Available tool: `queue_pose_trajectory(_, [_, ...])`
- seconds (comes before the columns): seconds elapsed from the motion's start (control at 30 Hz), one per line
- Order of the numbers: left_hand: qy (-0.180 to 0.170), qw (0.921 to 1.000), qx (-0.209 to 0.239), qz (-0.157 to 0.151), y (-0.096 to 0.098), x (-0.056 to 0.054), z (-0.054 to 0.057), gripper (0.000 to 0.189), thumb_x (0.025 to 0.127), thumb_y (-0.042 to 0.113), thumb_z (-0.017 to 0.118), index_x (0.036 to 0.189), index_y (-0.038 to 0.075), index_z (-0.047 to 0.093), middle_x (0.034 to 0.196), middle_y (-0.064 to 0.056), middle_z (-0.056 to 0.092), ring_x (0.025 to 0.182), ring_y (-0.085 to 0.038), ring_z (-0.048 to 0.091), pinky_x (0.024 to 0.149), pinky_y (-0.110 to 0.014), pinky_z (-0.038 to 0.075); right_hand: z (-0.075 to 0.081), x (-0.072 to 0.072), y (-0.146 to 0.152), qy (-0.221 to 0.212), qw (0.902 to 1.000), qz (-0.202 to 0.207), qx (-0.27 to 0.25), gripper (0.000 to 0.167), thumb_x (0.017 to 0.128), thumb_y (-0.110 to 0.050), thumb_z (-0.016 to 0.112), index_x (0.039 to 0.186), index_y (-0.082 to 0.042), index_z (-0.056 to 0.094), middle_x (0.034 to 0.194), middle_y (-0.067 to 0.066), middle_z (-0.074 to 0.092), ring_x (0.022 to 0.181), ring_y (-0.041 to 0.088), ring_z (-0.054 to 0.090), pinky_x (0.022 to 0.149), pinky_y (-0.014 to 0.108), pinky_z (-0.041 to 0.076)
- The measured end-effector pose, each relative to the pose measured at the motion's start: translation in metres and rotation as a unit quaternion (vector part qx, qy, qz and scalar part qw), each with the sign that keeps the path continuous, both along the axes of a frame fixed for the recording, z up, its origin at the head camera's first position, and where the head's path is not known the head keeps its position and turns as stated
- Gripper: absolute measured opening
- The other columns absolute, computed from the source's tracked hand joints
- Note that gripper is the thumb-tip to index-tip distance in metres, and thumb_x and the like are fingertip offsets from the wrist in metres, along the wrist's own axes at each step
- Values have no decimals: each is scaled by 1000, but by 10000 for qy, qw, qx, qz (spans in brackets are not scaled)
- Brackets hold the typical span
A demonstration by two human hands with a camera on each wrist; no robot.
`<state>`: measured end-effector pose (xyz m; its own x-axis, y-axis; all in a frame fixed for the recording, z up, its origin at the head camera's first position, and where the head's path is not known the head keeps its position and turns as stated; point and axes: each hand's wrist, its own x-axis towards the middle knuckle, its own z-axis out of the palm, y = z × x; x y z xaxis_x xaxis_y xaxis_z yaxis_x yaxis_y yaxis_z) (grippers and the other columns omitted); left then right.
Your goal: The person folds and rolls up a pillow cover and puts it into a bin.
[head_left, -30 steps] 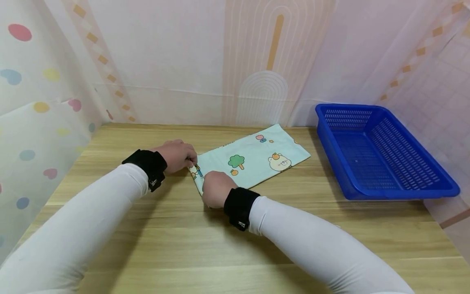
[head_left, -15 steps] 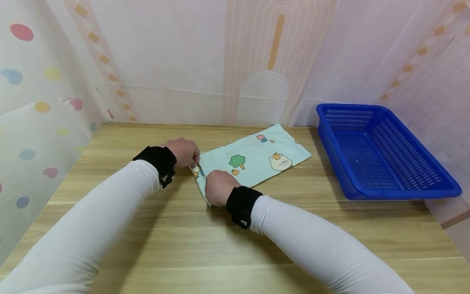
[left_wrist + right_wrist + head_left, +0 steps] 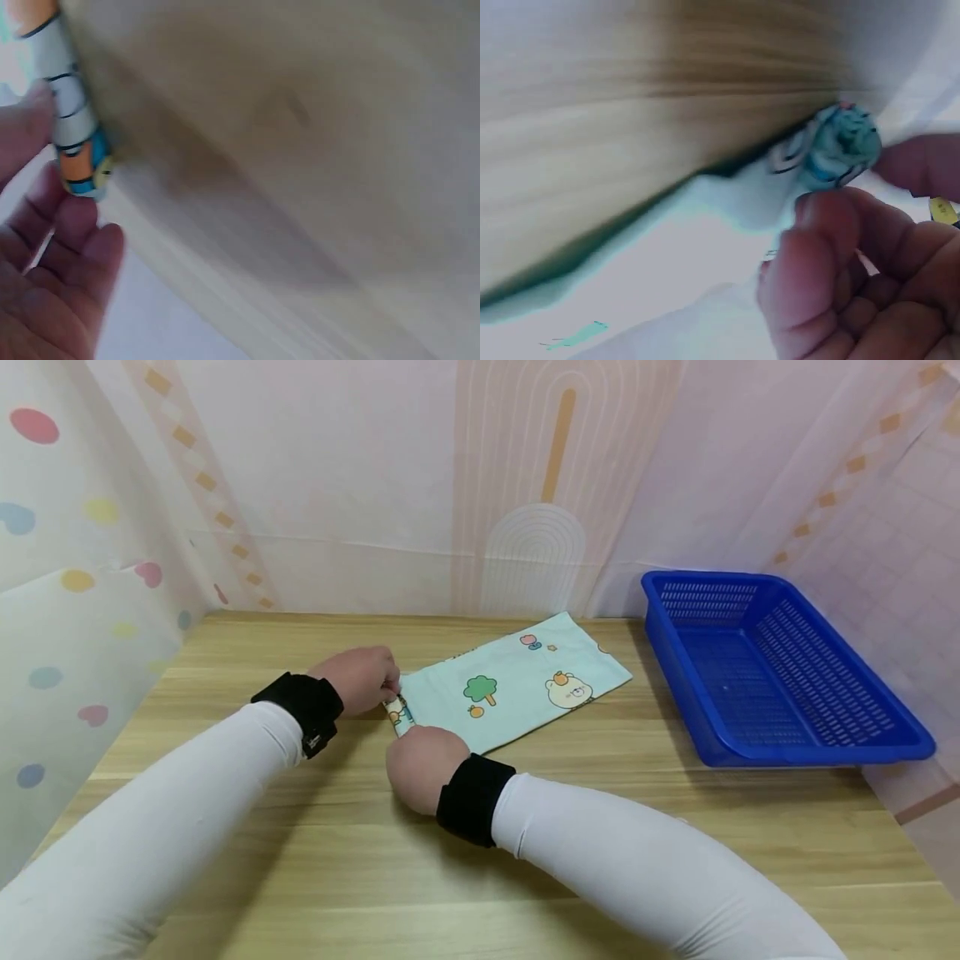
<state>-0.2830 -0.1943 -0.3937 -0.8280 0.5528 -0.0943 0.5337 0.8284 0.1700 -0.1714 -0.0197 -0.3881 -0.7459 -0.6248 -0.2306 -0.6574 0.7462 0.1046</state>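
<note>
A pale mint cloth (image 3: 517, 685), printed with a bear, a tree and fruit, lies flat and slantwise on the wooden table. Its left end is wound into a narrow roll (image 3: 71, 112). At the far end of that roll my left hand (image 3: 360, 679) pinches it between thumb and fingers. My right hand (image 3: 426, 768) holds the near end and covers it in the head view. From the right wrist, the coiled cloth end (image 3: 847, 142) shows between thumb and fingertips, its layers forming a spiral.
A blue plastic basket (image 3: 832, 752) with slotted walls stands at the right of the table (image 3: 337, 877). Behind the table hangs a pink patterned curtain (image 3: 360, 485), with a dotted one (image 3: 75, 635) at the left.
My right hand has shifted left and nearer to my body, at the roll's near corner. The left hand has moved slightly back to the left. The flat part of the cloth stays in place.
</note>
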Motion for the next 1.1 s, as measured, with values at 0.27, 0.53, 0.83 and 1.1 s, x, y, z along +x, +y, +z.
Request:
queue_pose_trajectory(0.27, [211,9989,51,-420,-13,4,-8,22,86,-6,69,94,13,78,115,-11,64,104,-29,61,94,-44,54,-1,-1,-4,188,9997,-28,126,22,105,-24,60,87,-18,72,84,-3,72,68,11,64,59,28,57])
queue_pose_trajectory(0.53, [500,9963,151,-678,-15,3,-12,17,93,-1,74,93,16,77,114,-8,67,106,-28,62,97,-44,54,1,-8,4,-448,9964,-446,-559,17,103,-20,63,87,-13,69,80,-1,69,65,11,58,57,25,50])
queue_pose_trajectory(0.83, [402,9966,143,-711,-9,0,-9,15,94,1,75,92,16,75,107,-4,69,103,-26,64,97,-45,54,-1,-13,7,-810,9906,-695,-850,18,103,-18,62,88,-10,67,71,-1,61,62,13,54,54,24,46])
queue_pose_trajectory(1.1, [112,9977,-30,-665,-2,-4,-1,12,96,3,72,94,14,74,104,-4,67,100,-26,63,95,-45,54,-1,-23,15,-1439,9735,-1312,-1196,19,100,-14,65,82,-10,64,69,-1,55,63,15,50,57,25,43])
